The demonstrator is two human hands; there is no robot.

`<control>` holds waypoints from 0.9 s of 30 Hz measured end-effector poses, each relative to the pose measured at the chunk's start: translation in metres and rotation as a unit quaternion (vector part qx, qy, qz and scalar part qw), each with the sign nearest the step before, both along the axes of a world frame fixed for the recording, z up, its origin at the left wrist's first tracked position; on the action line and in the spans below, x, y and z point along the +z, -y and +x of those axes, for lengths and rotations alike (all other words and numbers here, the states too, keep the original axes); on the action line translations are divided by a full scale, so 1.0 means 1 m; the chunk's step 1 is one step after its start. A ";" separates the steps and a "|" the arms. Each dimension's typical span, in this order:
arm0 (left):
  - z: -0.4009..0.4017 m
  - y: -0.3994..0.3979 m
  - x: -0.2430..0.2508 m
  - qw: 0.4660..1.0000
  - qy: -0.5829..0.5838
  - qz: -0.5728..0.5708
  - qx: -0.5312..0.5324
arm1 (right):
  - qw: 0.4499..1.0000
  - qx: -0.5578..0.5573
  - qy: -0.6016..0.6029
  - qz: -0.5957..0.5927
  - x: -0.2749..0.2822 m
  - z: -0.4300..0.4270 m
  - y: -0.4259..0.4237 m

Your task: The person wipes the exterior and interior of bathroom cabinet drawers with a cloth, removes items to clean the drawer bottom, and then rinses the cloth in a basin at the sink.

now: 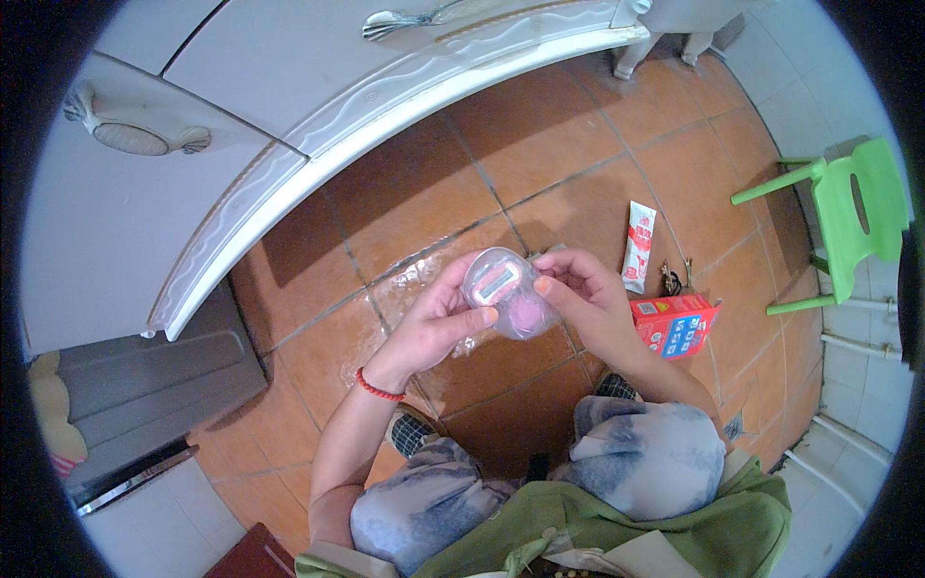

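Note:
Both hands hold a clear rounded plastic case [512,292] above the floor, between and beyond my knees. Inside it lies a pink-framed oblong piece [497,283] with a grey strip, which looks like a razor head, beside a rounded pink part [530,315]. My left hand [439,316] grips the case's left side, thumb along its lower front; a red bead bracelet circles the wrist. My right hand [582,290] pinches the case's upper right edge between thumb and fingers. Some right fingertips are hidden behind the case.
On the tiled floor [405,318] to the right lie a white-and-red packet [639,247], a red box [676,326] and a dark bundled cord [673,279]. A green plastic chair [838,217] stands by the wall. White cabinetry [253,87] curves across the far side.

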State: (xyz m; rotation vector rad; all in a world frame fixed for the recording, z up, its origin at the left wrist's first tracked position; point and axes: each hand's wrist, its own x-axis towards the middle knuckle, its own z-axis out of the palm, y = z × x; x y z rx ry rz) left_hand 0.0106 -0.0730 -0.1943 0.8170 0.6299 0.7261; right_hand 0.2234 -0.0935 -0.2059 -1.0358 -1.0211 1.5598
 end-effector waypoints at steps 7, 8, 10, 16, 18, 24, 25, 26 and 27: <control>0.002 0.001 0.004 0.999 0.013 -0.028 -0.008 | 0.994 0.007 0.103 0.044 0.009 0.005 0.000; 0.002 0.001 0.004 0.999 0.012 -0.032 -0.009 | 0.994 0.006 0.103 0.043 0.008 0.004 0.000; 0.003 0.001 0.005 0.999 0.011 -0.035 -0.011 | 0.992 -0.024 0.107 0.059 0.004 0.002 0.001; 0.001 0.002 0.003 0.997 0.008 -0.068 -0.018 | 0.991 -0.023 0.122 0.055 -0.007 0.002 0.002; 0.001 0.001 0.003 0.997 0.006 -0.074 -0.016 | 0.993 -0.026 0.104 0.041 -0.006 0.000 0.002; -0.003 0.003 0.005 0.998 -0.014 -0.060 0.004 | 0.985 -0.017 0.151 0.087 0.008 0.007 -0.006; -0.005 0.002 0.006 0.999 -0.010 -0.047 0.000 | 0.984 -0.008 0.156 0.086 0.014 0.009 -0.010; -0.006 -0.001 0.008 0.999 -0.002 -0.034 0.018 | 0.962 -0.022 0.224 0.154 0.026 0.013 -0.022; -0.010 -0.001 0.010 0.999 0.002 -0.024 0.040 | 0.961 -0.022 0.223 0.164 0.039 0.015 -0.035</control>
